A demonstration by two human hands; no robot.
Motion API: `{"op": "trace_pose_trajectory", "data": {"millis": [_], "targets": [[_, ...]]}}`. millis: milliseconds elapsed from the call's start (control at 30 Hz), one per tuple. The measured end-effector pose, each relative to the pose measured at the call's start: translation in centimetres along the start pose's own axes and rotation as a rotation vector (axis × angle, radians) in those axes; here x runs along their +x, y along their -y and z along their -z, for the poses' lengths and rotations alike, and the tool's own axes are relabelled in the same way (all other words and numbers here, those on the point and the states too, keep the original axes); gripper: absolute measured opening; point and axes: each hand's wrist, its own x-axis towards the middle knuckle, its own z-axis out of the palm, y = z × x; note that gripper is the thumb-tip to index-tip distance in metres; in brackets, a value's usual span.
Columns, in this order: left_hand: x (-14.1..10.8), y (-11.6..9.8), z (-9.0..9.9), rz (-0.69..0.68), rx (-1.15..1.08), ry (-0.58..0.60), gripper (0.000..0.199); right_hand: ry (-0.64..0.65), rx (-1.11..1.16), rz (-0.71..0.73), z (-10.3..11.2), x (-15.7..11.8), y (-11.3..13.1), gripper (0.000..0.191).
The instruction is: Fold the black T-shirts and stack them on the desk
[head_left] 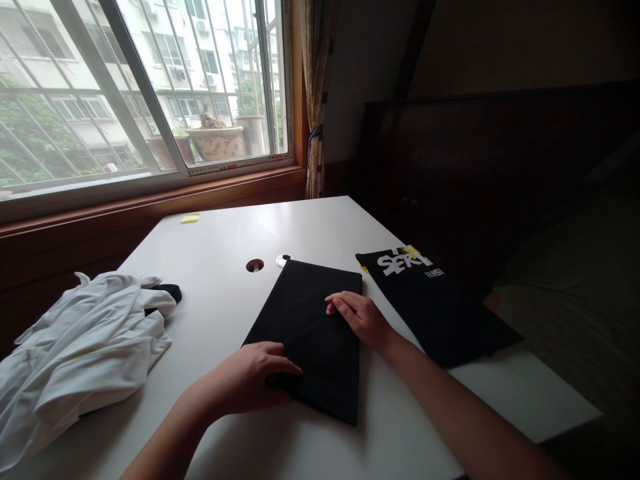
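Observation:
A black garment [320, 340], folded into a flat oblong, lies in front of me on the white table [220, 280]. My left hand [255, 373] is closed on its near left edge, with the fingers on top and the thumb mostly hidden. Over the right half of the garment is my right hand [357, 317]. Its fingers are pressed together with the tips curled against the cloth, and no pinched fold shows between them.
To the right lies another folded black garment [440, 307] with white and yellow print. A rumpled white garment [95, 353] is heaped at the left. Beyond the middle are a round hole [255, 265] and a yellow slip [190, 218]. A barred window [200, 87] stands behind.

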Motion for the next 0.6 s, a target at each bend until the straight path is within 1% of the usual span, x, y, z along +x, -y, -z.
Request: {"op": "trace_pose_trajectory", "data": {"millis": [67,133,233,333,400,467,533,567,600], "targets": [[0.0,0.0,0.0,-0.002,0.001,-0.008,0.044,0.028,-0.032,-0.028,0.1,-0.2,0.2,0.037],[0.0,-0.1,0.1,0.004,0.003,-0.012,0.043,0.012,-0.079,-0.024,0.2,-0.4,0.4,0.038],[-0.2,-0.4,0.6,0.021,-0.019,-0.002,0.041,-0.024,-0.12,0.021,0.2,-0.4,0.2,0.034],[-0.4,-0.6,1.2,0.014,-0.128,0.063,0.034,-0.027,-0.155,0.071,-0.1,0.0,-0.7,0.024],[-0.6,-0.6,1.3,0.012,-0.264,0.147,0.03,0.007,-0.192,0.114,-0.4,0.3,-1.3,0.018],[-0.7,-0.5,1.0,0.06,-0.447,0.302,0.032,0.057,-0.218,0.15,-0.6,0.3,-1.7,0.014],[-0.7,-0.7,0.7,0.124,-0.644,0.493,0.04,0.133,-0.215,0.162,-0.8,0.1,-1.8,0.017],[-0.7,-0.8,0.5,0.131,-0.73,0.556,0.045,0.182,-0.203,0.161,-0.8,0.0,-1.8,0.02],[-0.6,-1.1,0.5,0.111,-0.791,0.562,0.047,0.232,-0.189,0.158,-0.8,-0.1,-1.7,0.023]]}}
